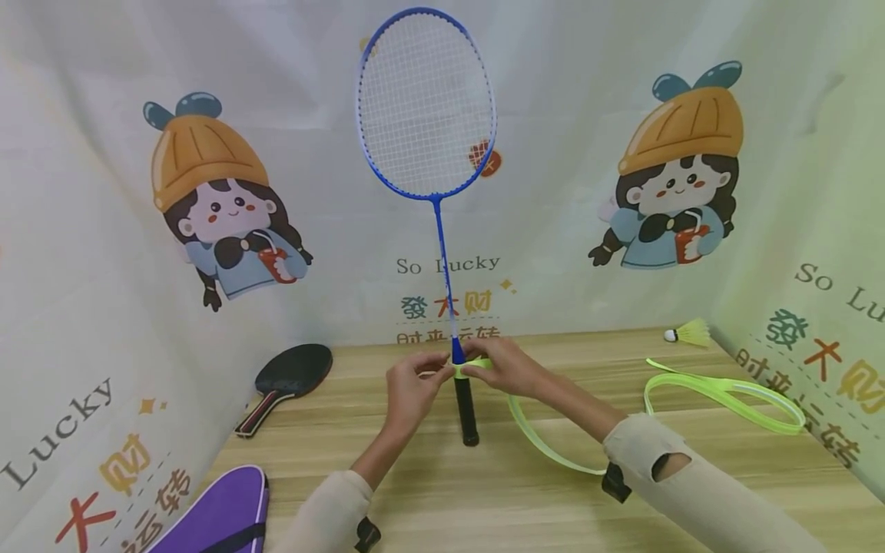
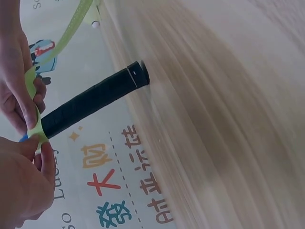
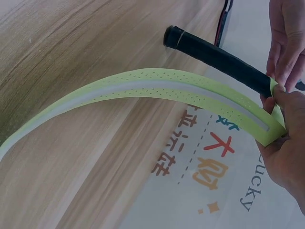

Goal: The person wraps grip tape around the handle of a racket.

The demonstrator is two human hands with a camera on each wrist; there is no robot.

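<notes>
A blue badminton racket (image 1: 442,238) stands upright with its strung head at the top and its black handle (image 2: 90,107) hanging down near the table. Yellow-green grip tape (image 3: 143,82) passes round the top of the handle, by the blue cone. My left hand (image 1: 412,388) pinches the tape against the handle there from the left. On the other side my right hand (image 1: 508,367) pinches the tape between thumb and fingers, close to the left fingertips. From the right hand the perforated strip, with a pale stripe along it, curves down toward the table.
On the wooden table (image 1: 415,499), another yellow-green strip (image 1: 733,401) lies looped at the right, with a yellow shuttlecock (image 1: 691,332) behind it. A black table tennis paddle (image 1: 293,370) and a purple case (image 1: 217,507) are at the left. Printed cloth (image 1: 553,230) hangs behind.
</notes>
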